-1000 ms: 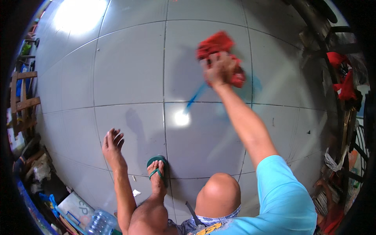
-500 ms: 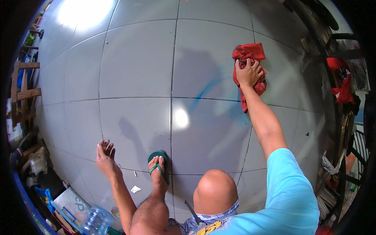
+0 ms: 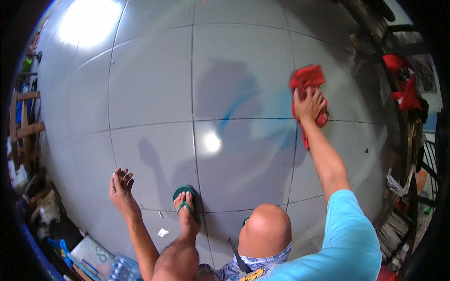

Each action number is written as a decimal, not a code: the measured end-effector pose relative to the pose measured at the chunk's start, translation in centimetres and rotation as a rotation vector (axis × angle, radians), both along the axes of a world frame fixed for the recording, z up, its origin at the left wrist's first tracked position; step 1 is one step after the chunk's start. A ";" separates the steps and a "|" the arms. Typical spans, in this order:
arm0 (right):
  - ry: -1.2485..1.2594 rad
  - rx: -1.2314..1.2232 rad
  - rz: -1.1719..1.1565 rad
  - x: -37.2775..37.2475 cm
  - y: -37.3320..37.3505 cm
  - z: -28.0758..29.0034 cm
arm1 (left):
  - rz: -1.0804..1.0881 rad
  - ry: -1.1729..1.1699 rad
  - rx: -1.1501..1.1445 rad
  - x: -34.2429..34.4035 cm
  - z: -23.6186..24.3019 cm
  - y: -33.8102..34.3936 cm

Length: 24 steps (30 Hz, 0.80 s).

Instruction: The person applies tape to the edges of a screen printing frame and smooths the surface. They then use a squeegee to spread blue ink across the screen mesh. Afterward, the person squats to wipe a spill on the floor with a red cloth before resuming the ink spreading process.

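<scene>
Under my right hand (image 3: pixel 309 104) a crumpled red cloth (image 3: pixel 307 77) is pressed against the grey tiled floor (image 3: pixel 150 84). My fingers grip its folds, and one loose end trails below the wrist. To the left of the cloth, blue smears (image 3: pixel 239 100) streak the tiles, crossing a grout line. My left hand (image 3: pixel 123 185) hangs over the floor at the lower left, fingers loosely curled and apart, with nothing in it. Beside it, my foot stands in a green flip-flop (image 3: pixel 185 200).
White scraps (image 3: pixel 163 232) lie near the flip-flop. A clear blue water jug (image 3: pixel 124 269) stands at the lower left, below a wooden frame (image 3: pixel 28 126). Along the right side are dark shelving, another red cloth (image 3: pixel 407 89) and stacked papers (image 3: pixel 393 234).
My right hand has slid the red cloth over the floor, nearer to me and slightly to the right. The view has shifted a little; my left hand stays in about the same place.
</scene>
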State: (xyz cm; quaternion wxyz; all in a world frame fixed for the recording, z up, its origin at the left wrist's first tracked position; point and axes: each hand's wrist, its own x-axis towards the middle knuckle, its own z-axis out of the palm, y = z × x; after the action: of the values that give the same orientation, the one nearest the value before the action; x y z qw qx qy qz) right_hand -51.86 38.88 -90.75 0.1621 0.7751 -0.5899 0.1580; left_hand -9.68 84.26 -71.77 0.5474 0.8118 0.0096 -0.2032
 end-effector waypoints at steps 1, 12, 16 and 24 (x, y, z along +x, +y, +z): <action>-0.046 -0.041 -0.085 2.7 -1.9 -0.2 | 0.019 0.012 0.020 -0.3 -0.4 0.5; 0.170 0.449 0.944 17.7 24.4 -2.3 | -0.065 -0.078 -0.152 -1.1 3.2 -4.1; -0.018 0.436 1.097 5.4 23.3 -2.6 | 0.038 -0.094 -0.122 -0.6 3.9 0.6; -0.152 0.217 0.131 18.1 5.2 0.3 | 0.250 0.104 0.056 -4.1 0.1 5.5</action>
State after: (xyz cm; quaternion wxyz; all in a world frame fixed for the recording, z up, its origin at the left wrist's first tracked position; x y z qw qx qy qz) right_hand -33.77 44.09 -90.48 0.0215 0.8107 -0.5623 0.1617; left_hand -13.75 89.79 -71.64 0.5441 0.8077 0.1446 -0.1751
